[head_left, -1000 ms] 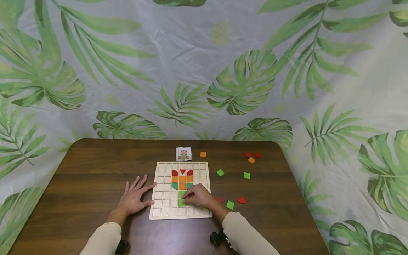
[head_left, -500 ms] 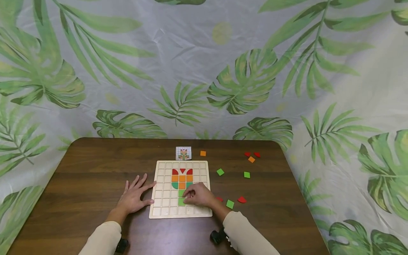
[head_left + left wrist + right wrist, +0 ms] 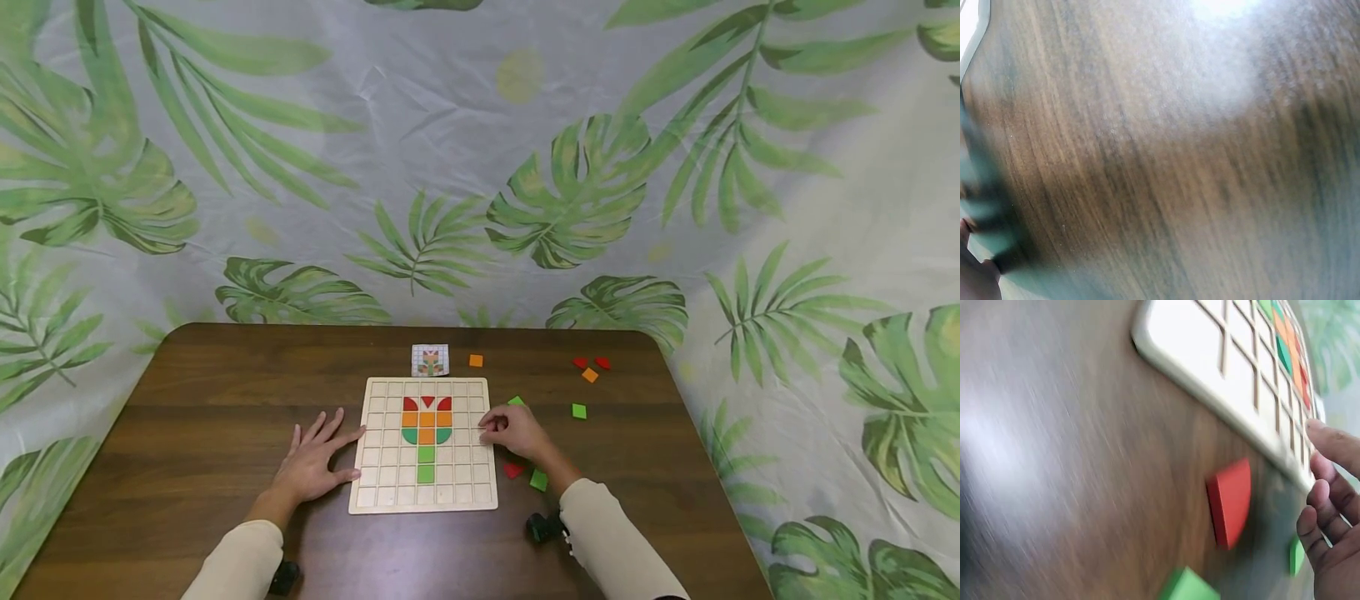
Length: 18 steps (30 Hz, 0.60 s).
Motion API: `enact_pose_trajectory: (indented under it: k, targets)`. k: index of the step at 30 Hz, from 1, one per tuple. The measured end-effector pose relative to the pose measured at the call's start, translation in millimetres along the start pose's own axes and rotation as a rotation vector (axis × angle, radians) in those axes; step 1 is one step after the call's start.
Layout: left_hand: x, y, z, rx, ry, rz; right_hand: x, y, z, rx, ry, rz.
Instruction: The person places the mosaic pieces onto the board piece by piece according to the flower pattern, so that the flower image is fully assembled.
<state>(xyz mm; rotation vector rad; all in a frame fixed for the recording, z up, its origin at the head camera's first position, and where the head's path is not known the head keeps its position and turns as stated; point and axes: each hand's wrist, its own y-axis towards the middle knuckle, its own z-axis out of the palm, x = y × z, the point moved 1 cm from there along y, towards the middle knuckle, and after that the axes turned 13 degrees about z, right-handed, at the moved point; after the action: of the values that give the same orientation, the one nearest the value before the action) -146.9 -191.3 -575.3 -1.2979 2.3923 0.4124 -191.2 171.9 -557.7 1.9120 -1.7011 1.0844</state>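
Observation:
A pale wooden grid board (image 3: 384, 478) lies on the table in the head view. Red, orange and green tiles sit in its cells, with two light green squares (image 3: 426, 464) stacked in a column below. My left hand (image 3: 309, 465) rests at the board's left edge, fingers spread; only a bit of that hand (image 3: 977, 275) shows in the left wrist view. Over the board's right edge hovers my right hand (image 3: 519, 433), its fingers loosely bent with nothing visible between them. The right wrist view shows its fingers apart, near a red quarter-round tile (image 3: 1233, 503) on the table.
Behind the board lie a small pattern card (image 3: 430, 361) and an orange square (image 3: 476, 361). To the right are loose green squares (image 3: 579, 412), two red tiles and an orange tile (image 3: 590, 376). A leaf-print cloth (image 3: 450, 167) hangs behind the table (image 3: 225, 400).
My right hand has left the lower green square and moved right and slightly away to the board's right edge. Both light green squares are now uncovered. My left hand stays put.

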Motion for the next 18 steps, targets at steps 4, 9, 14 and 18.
enact_pose_trajectory:
  k: [4,9,14,18]
  targets:
    - [0.8,-0.2,-0.6,0.001,0.006,0.0,-17.7,9.2,-13.7,-0.08,0.001,0.022]
    - [2.1,0.3,-0.3,0.001,0.011,0.0,-34.3,17.5,-27.5,-0.135,0.038,0.104]
    - [2.0,0.5,0.0,0.003,0.011,-0.004,-42.7,20.9,-38.0,-0.168,0.077,0.148]
    - [1.3,0.3,-0.2,0.001,0.011,-0.003,-46.1,23.0,-41.5,-0.159,0.029,0.155]
